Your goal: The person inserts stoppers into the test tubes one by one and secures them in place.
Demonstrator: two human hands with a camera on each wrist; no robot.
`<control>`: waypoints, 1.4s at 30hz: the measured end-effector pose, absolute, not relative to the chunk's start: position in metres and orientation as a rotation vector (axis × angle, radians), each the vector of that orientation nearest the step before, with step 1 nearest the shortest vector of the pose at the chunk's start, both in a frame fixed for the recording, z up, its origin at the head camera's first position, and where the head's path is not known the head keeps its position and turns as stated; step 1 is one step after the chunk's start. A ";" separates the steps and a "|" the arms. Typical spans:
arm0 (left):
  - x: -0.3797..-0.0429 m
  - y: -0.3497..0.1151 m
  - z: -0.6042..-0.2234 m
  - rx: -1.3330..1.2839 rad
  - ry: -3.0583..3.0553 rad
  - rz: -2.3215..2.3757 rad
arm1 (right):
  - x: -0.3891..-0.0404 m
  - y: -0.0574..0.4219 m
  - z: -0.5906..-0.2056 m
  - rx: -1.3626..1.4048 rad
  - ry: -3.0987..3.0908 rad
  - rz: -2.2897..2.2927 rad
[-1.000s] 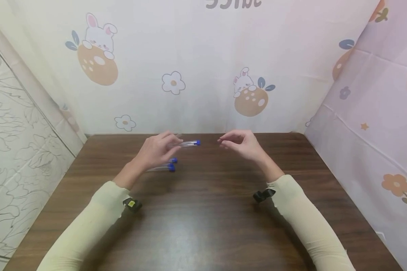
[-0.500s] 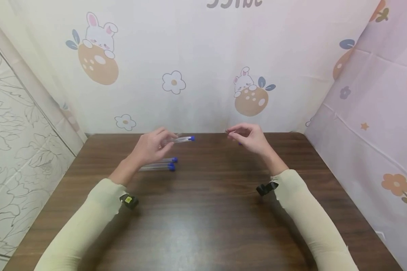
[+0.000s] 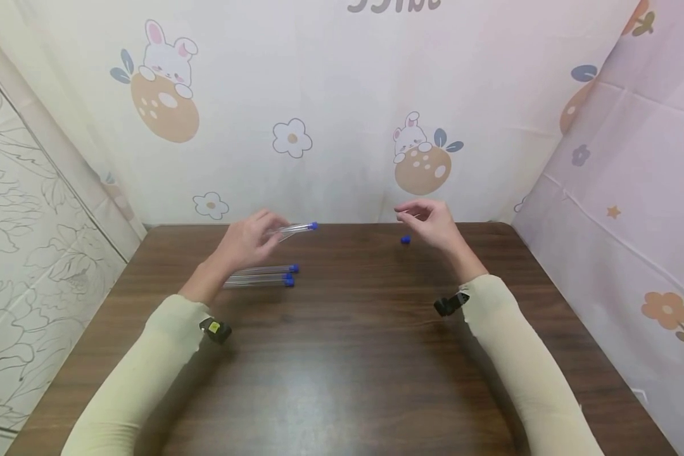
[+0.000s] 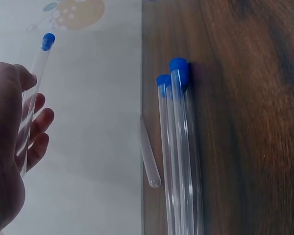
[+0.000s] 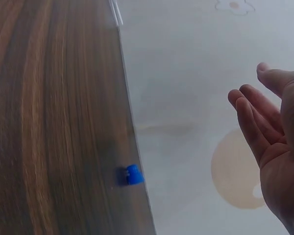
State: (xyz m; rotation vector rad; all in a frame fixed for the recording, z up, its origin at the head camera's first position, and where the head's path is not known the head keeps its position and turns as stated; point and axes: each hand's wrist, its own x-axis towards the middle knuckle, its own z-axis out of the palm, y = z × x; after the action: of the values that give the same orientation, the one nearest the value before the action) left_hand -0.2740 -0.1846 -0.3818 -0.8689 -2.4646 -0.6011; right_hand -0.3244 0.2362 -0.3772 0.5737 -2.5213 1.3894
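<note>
My left hand (image 3: 249, 240) grips a clear test tube (image 4: 35, 81) with a blue stopper (image 4: 48, 41), held tilted above the table's back left. Under that hand several clear test tubes (image 3: 259, 277) lie side by side, blue stoppers to the right. Beside them in the left wrist view, a clear tube (image 4: 150, 159) lies at the table's back edge, its rounded end toward the bottom of the view. My right hand (image 3: 433, 221) hovers over the back edge with loosely bent fingers and nothing between them. Below it a loose blue stopper (image 3: 405, 240) rests on the table.
The brown wooden table (image 3: 342, 354) reaches back to a pale curtain (image 3: 348, 82) printed with rabbits and flowers. Another patterned curtain (image 3: 621, 209) hangs along the right side. A small dark camera (image 3: 215, 329) is worn at the left wrist, another camera (image 3: 450, 304) at the right.
My left hand has moved left and slightly up with the test tube. My right hand has moved right and up, and the loose blue stopper on the table has come into view below it.
</note>
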 end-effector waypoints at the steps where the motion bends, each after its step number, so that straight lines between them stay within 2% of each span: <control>1: -0.274 -0.185 -0.381 -0.862 -2.472 -0.610 | -0.327 0.238 -0.379 0.568 -2.520 1.384; 20: -0.281 -0.200 -0.390 -0.741 -2.564 -0.689 | -0.343 0.252 -0.399 0.607 -2.479 1.108; 42: -0.293 -0.209 -0.413 -0.779 -2.695 -0.712 | -0.351 0.261 -0.432 0.472 -2.698 0.953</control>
State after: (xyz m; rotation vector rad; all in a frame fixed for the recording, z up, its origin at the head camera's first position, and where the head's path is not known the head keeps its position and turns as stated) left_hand -0.2934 -0.2092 -0.4128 -0.7788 -2.6949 -0.7116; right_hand -0.3512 0.2612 -0.4320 0.4717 -2.6979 0.9526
